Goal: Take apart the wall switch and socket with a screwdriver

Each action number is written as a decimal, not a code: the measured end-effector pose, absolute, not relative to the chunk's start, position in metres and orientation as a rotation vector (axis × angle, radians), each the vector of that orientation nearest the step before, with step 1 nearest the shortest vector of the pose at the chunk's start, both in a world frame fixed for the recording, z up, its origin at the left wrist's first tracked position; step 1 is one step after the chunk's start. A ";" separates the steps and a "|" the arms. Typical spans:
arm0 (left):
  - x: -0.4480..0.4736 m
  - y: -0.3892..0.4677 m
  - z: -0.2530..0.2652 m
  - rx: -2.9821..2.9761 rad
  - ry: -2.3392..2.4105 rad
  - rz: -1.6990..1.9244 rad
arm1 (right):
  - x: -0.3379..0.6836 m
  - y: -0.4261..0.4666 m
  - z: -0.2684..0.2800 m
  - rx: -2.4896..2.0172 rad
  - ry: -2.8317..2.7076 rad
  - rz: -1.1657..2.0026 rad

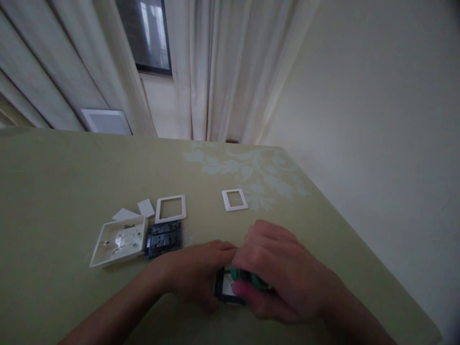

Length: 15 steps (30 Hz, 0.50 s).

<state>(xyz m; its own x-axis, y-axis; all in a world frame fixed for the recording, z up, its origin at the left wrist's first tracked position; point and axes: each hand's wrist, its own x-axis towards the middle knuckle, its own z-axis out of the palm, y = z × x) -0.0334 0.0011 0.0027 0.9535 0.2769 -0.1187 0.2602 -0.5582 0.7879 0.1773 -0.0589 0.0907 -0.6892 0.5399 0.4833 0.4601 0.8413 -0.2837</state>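
Observation:
My left hand (199, 266) is closed around the left side of a wall switch (228, 291), which has a dark frame and a white middle, low on the table. My right hand (276, 278) grips a green-and-black handled screwdriver (239, 274) over the same switch. A short piece of its shaft shows, pointing left toward the dark frame; the tip is hidden. Left of my hands lie a dark switch mounting plate (163, 238) and a white wall box (124, 239), its hollow side up.
Beyond the mounting plate lies a white cover frame (185, 207); a smaller white frame (244, 203) is farther right. Two white flat pieces (145, 208) sit behind the wall box. The green table (72, 182) meets a wall (377, 120) on the right, with curtains (230, 72) behind.

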 end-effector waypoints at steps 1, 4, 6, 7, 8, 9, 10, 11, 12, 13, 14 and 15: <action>-0.033 0.001 0.002 2.173 0.366 0.024 | 0.178 -0.058 0.093 -0.708 -2.479 0.213; -0.034 0.002 -0.001 2.152 0.370 0.016 | 0.180 -0.057 0.095 -0.766 -2.508 0.239; -0.034 0.002 -0.001 2.131 0.383 0.015 | 0.182 -0.057 0.093 -0.833 -2.465 0.165; -0.034 0.002 0.000 2.118 0.390 0.018 | 0.182 -0.057 0.090 -0.862 -2.435 0.114; -0.035 0.002 0.001 2.108 0.395 0.020 | 0.181 -0.057 0.088 -0.869 -2.415 0.073; -0.035 0.001 0.003 2.103 0.394 0.022 | 0.181 -0.058 0.087 -0.847 -2.410 0.056; -0.035 0.002 0.004 2.103 0.391 0.023 | 0.180 -0.059 0.086 -0.800 -2.424 0.063; -0.034 0.002 0.005 2.109 0.388 0.022 | 0.178 -0.060 0.086 -0.742 -2.456 0.099; -0.034 0.002 0.006 2.116 0.380 0.019 | 0.177 -0.061 0.087 -0.683 -2.490 0.151; -0.034 0.002 0.007 2.124 0.369 0.012 | 0.176 -0.062 0.088 -0.635 -2.511 0.204; -0.033 0.002 0.008 2.135 0.363 0.002 | 0.176 -0.062 0.089 -0.623 -2.512 0.236; -0.033 0.002 0.008 2.148 0.367 -0.008 | 0.176 -0.062 0.089 -0.647 -2.498 0.233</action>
